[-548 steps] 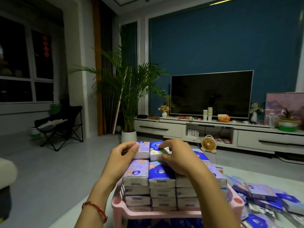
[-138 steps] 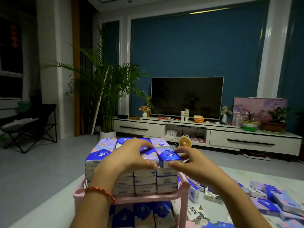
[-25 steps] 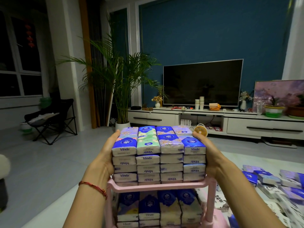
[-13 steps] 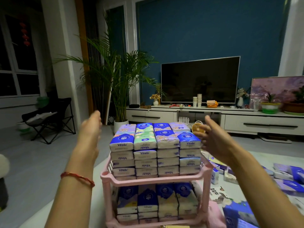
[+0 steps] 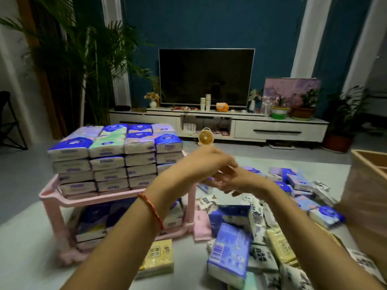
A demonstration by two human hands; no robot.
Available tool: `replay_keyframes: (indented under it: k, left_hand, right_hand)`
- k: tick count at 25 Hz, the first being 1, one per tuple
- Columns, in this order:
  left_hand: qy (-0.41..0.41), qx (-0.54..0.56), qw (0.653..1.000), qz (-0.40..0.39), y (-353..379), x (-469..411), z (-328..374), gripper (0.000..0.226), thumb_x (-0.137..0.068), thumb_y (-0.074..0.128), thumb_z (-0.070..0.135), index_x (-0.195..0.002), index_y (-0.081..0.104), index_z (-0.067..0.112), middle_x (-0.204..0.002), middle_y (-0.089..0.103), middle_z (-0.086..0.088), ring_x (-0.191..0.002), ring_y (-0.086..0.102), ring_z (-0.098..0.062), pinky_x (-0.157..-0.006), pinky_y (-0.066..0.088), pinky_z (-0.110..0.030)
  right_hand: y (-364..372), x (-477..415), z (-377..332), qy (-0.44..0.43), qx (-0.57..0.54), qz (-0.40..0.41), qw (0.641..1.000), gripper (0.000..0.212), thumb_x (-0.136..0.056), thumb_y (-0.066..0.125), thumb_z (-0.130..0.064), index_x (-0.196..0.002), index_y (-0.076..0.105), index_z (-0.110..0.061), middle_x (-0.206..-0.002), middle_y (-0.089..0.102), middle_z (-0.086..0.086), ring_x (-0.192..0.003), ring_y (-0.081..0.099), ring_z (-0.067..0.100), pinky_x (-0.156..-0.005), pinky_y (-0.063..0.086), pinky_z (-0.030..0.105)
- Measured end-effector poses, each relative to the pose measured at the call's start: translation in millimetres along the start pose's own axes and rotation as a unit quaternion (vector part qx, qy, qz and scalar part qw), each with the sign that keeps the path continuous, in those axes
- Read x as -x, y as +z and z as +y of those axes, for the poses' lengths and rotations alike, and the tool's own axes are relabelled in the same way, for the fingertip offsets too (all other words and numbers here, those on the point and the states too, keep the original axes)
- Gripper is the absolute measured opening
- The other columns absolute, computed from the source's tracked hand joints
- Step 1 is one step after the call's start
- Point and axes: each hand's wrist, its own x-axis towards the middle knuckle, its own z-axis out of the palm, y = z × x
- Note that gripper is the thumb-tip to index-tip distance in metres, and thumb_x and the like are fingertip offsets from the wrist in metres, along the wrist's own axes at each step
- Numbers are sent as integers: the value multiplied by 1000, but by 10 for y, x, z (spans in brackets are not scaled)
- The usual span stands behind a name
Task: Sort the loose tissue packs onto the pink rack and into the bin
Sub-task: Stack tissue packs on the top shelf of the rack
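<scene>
While stacked blue, green and lilac plastic-wrapped tissue packs (image 5: 106, 147) fill top shelf of pink plastic rack (image 5: 100, 198) at left, both hands hang mid-frame. Left hand (image 5: 199, 164): grip loosely curled, blurred, nothing in it. Right hand (image 5: 234, 181) just beneath: grip slack, empty. Heap of loose packs (image 5: 228, 250) on floor (image 5: 25, 237) lies below and right, nearer right hand, long axes mixed. Wooden bin (image 5: 368, 195) far right.

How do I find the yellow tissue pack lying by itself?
Start at the pink rack on the left, stacked with tissue packs. On the floor just in front of its bottom shelf lies the yellow pack. Unlike the heap to its right, it lies alone.
</scene>
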Motion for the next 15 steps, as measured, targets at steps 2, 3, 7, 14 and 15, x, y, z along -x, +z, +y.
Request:
replay_keyframes:
  k: [2,3,7,14,15]
  left_hand:
    - [-36,-57,998,-13,130,-187,-228,16,-93,50,19,-84,63,14,-90,65,-6,-72,57,-13,-58,45,-20]
    - [-51,-81,995,-22,194,-274,-345,17,-93,49,18,-80,61,17,-87,62,-4,-72,54,-14,-58,42,-20]
    - [-50,-134,990,-6,415,-540,-671,15,-92,42,9,-89,55,16,-88,52,-8,-77,46,-20,-48,35,-14]
    - [-64,-139,985,75,589,-818,-981,42,-93,36,4,-135,38,6,-129,48,-12,-114,48,-24,-87,39,-25]
    - [-66,-133,985,84,603,-851,-1011,43,-92,36,2,-135,36,5,-125,48,-13,-110,48,-25,-88,39,-26]
  right_hand:
    - [17,-19,31,-23,39,10,999,15,-88,53,-9,-99,63,-5,-86,60,8,-79,50,17,-68,42,27]
    - [-17,-37,87,-27,56,36,997,15,-87,51,-5,-95,65,-7,-87,62,8,-80,51,18,-68,41,27]
    - [-144,-46,507,36,116,128,984,32,-87,45,0,-115,59,-5,-118,61,13,-104,57,26,-73,42,25]
    - [106,-482,604,6,94,133,987,40,-91,53,-14,-130,48,-9,-130,55,11,-111,54,23,-84,40,26]
    - [142,-583,588,-2,97,124,988,41,-91,52,-13,-131,47,-9,-131,54,10,-116,52,24,-88,40,27]
